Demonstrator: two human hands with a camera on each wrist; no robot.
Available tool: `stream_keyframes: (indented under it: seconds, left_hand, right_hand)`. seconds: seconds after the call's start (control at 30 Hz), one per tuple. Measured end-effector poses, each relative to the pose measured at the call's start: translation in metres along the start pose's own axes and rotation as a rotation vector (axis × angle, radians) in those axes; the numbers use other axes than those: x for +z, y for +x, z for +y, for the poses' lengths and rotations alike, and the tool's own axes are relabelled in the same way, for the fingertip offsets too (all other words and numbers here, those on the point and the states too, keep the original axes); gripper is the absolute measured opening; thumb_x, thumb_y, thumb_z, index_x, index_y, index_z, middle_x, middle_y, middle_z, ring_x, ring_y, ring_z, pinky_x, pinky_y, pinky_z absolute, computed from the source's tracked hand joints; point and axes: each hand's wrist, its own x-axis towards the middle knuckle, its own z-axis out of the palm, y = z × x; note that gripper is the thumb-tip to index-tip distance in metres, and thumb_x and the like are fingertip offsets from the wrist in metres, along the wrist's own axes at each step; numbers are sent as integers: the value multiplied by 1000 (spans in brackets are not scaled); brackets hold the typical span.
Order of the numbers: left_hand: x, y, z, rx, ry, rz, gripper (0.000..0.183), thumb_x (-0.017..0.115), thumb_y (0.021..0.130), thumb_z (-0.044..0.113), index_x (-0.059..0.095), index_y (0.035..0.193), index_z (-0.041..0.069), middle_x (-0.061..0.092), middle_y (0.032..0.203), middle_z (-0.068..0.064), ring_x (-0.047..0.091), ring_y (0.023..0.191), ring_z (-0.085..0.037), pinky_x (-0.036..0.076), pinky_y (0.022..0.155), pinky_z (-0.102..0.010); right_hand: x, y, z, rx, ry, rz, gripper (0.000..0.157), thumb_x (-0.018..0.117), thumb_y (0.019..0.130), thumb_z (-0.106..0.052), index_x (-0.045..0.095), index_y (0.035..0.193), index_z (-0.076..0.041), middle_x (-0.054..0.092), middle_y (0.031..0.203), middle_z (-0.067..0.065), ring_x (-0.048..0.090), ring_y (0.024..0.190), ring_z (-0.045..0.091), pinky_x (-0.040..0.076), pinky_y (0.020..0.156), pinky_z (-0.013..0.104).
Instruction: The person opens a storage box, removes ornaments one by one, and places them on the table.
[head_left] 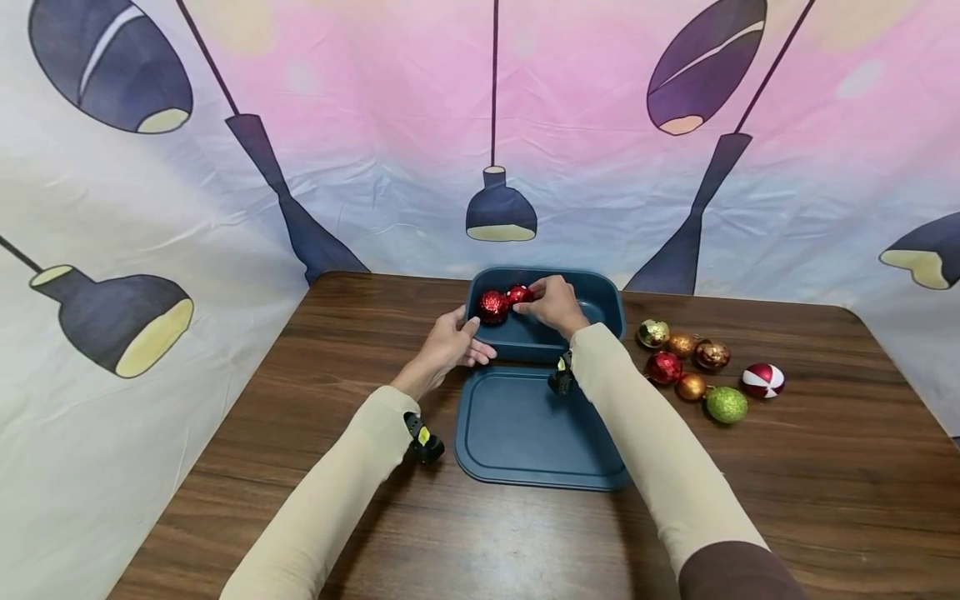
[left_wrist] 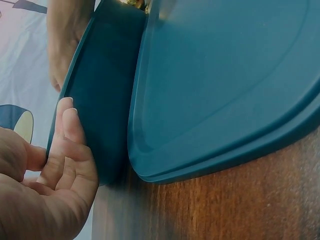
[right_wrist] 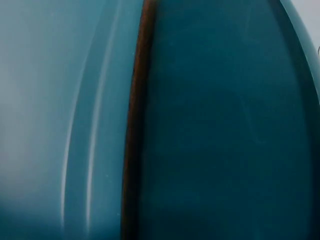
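A dark blue-green rectangular box stands open at the table's far edge. Inside its left end lies a shiny red Christmas bauble. Beside that one is a smaller red bauble, pinched between the thumb and fingers of my right hand, which reaches over the box's front wall. My left hand grips the box's front left corner. In the left wrist view, that hand's thumb is at the rim and its fingers lie along the outer wall. The right wrist view shows only box and lid, no hand.
A matching lid lies flat just in front of the box. To the right sit several baubles, among them a gold one, a red one, a green one and a red-and-white one. A printed cloth hangs behind the table.
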Motion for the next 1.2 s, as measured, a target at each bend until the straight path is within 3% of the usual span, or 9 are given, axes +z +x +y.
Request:
stream_keyframes:
  seconds: [0.63, 1.2]
  left_hand:
    - [1, -1, -2, -1, 6, -2, 57, 39, 112, 23, 16, 164, 16, 74, 79, -16, 71, 62, -17, 51, 56, -23]
    - [0, 0, -1, -2, 1, 11, 57, 39, 112, 23, 16, 164, 17, 74, 78, -15, 71, 62, -17, 52, 57, -24]
  right_hand:
    - [-1, 6, -2, 20, -7, -37, 50, 79, 91, -21, 61, 131, 3, 63, 124, 20, 61, 111, 33, 52, 95, 45]
    - [-19, 1, 3, 24, -16, -45, 48, 78, 91, -25, 62, 126, 4, 63, 122, 20, 60, 107, 33, 51, 95, 46]
